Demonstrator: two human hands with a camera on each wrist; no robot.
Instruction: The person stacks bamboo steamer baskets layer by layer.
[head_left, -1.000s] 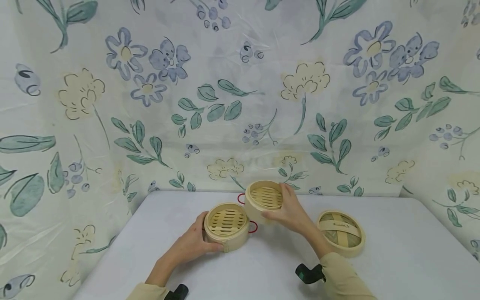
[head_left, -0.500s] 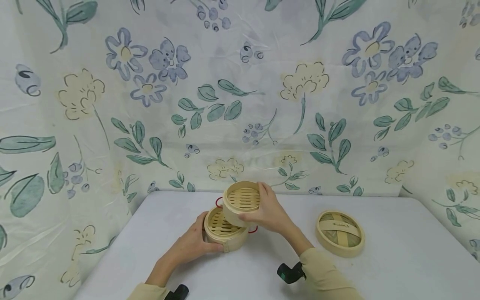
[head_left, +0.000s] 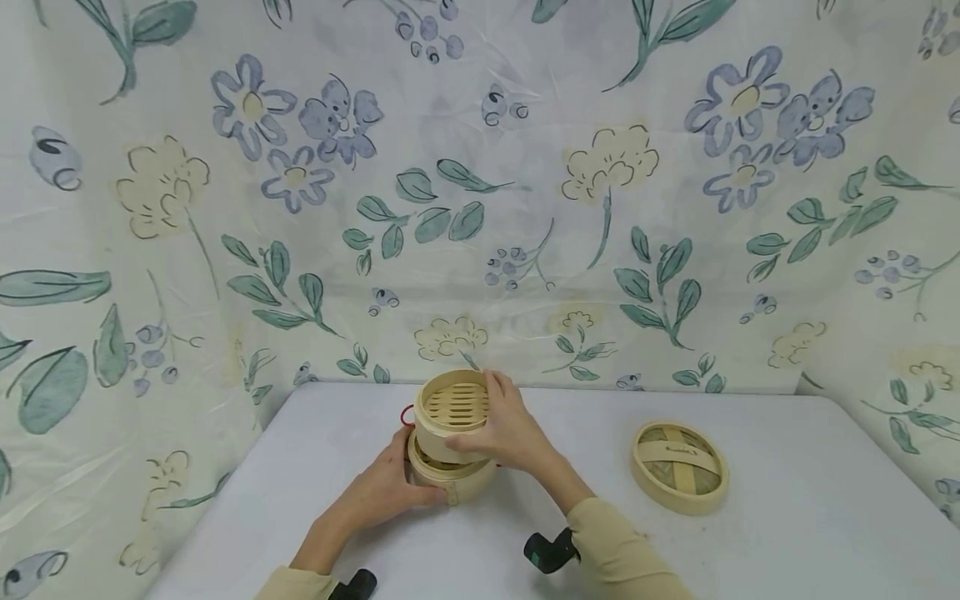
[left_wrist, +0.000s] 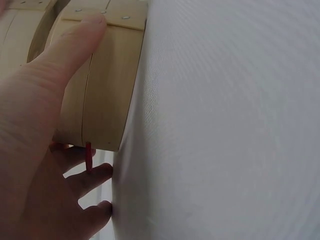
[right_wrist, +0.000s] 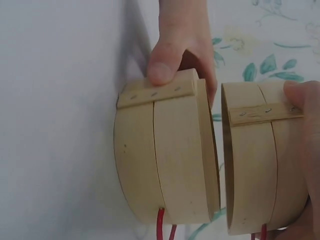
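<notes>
My left hand [head_left: 382,487] grips a round bamboo steamer basket [head_left: 468,485] that stands on the table, thumb at its near side and fingers round the left. Above it, my right hand [head_left: 510,427] holds a second bamboo steamer basket [head_left: 431,440] with a slatted floor. In the right wrist view a narrow gap separates the upper basket [right_wrist: 255,165] from the rim of the lower basket [right_wrist: 175,160]. Each basket carries a red loop; the upper one's red loop [head_left: 407,416] points left. Most of the lower basket's slats are hidden from the head camera.
A round bamboo lid [head_left: 678,479] with a strap handle lies on the white table [head_left: 585,575], right of my hands. A floral cloth [head_left: 517,208] hangs behind the table's back edge. Black wrist cameras [head_left: 551,550] sit on both wrists.
My right hand has carried the upper basket leftward, from behind and right of the lower basket to above it. The left hand and the lower basket stay in place.
</notes>
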